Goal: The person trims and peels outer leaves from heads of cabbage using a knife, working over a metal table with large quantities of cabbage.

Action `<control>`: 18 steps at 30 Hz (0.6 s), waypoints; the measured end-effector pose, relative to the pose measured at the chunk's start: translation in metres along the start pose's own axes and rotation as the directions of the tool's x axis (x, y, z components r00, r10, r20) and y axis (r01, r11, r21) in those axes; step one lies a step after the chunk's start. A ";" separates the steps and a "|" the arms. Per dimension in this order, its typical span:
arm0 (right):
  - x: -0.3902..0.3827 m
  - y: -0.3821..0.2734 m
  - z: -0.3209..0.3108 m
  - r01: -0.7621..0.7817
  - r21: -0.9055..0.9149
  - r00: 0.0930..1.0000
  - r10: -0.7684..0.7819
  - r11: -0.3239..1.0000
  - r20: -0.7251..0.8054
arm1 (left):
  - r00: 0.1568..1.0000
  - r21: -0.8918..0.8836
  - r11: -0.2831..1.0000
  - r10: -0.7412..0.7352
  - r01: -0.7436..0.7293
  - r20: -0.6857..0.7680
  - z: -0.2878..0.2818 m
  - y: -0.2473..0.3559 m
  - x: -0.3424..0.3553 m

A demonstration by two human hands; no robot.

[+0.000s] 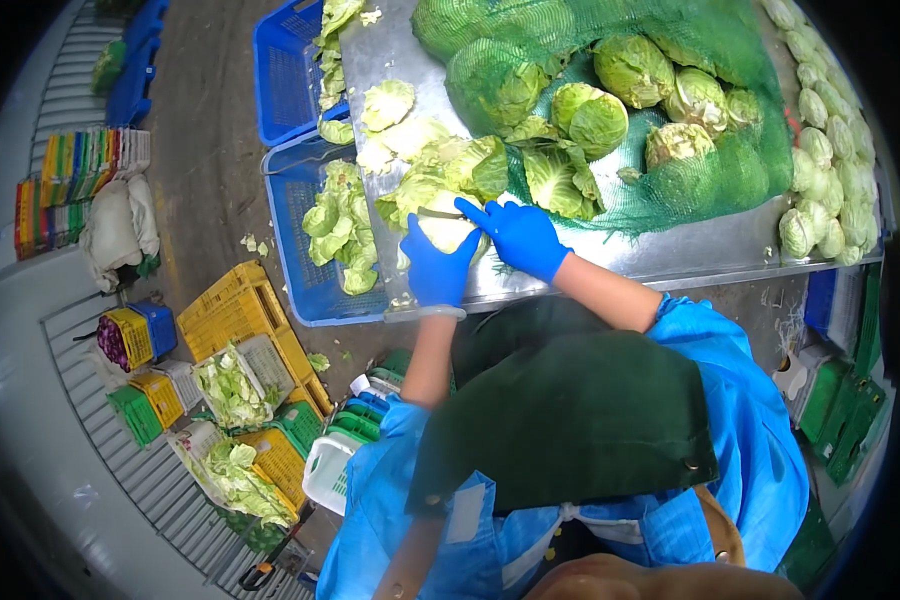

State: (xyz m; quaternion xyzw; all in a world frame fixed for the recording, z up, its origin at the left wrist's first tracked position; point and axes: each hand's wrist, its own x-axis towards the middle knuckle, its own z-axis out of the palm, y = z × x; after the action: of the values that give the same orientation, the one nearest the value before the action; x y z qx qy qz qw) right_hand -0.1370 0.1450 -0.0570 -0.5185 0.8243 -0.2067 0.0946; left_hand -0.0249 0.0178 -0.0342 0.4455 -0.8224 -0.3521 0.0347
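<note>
My blue-gloved left hand [435, 262] grips a pale cabbage [445, 228] near the front-left of the steel table [640, 255]. My right hand [518, 235], also gloved, is closed on a knife [438, 214], its index finger along the tool and its blade against that cabbage. Loose leaves [410, 140] lie behind my hands. Further right, whole cabbages [588, 122] sit in and on a green mesh sack [710, 185]. A blue basket [325, 310] holding leaves [340, 225] stands at the table's left edge.
Another blue basket [270, 90] is at the upper left. Several trimmed cabbages [820, 180] line the table's right side. Yellow crates [225, 295] and leaf-filled baskets [230, 390] stand on the floor at left, with stacked coloured crates [70, 160] beyond. Green crates [830, 410] are at lower right.
</note>
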 end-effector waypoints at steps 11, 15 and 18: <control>0.038 0.026 0.015 -0.447 0.564 0.874 0.474 0.695 0.109 | 0.970 -0.232 0.942 0.242 -0.242 -0.028 0.012 -0.061 -0.018; 0.038 0.072 0.039 -0.493 0.465 0.843 0.536 0.735 0.047 | 0.938 -0.506 0.835 0.321 -0.215 0.131 0.000 -0.105 -0.023; 0.039 0.046 0.006 -0.257 0.327 0.939 0.315 0.910 -0.140 | 0.923 -0.525 0.832 0.326 -0.178 0.204 -0.002 -0.120 -0.030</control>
State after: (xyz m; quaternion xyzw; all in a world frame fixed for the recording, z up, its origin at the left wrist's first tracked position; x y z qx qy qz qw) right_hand -0.1896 0.1261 -0.0804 -0.3489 0.8551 -0.3631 0.1237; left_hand 0.0788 -0.0037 -0.0986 0.2524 -0.7521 -0.6041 0.0757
